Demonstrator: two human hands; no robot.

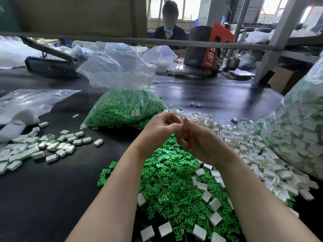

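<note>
Assembly step, head view. Both hands meet above the green pile (pixel 174 186) on the tabletop (pixel 52 189). The left hand (pixel 160 131) and right hand (pixel 198 139) have curled fingers and together pinch one green clip (pixel 182 123) at their fingertips. Whether a white shell is also held cannot be told. Loose white shells (pixel 244 142) lie just right of the hands, and joined pieces (pixel 52 145) lie well apart at left. The step in hand is probably orienting the clip. The next move calls for seating it squarely in a shell.
</note>
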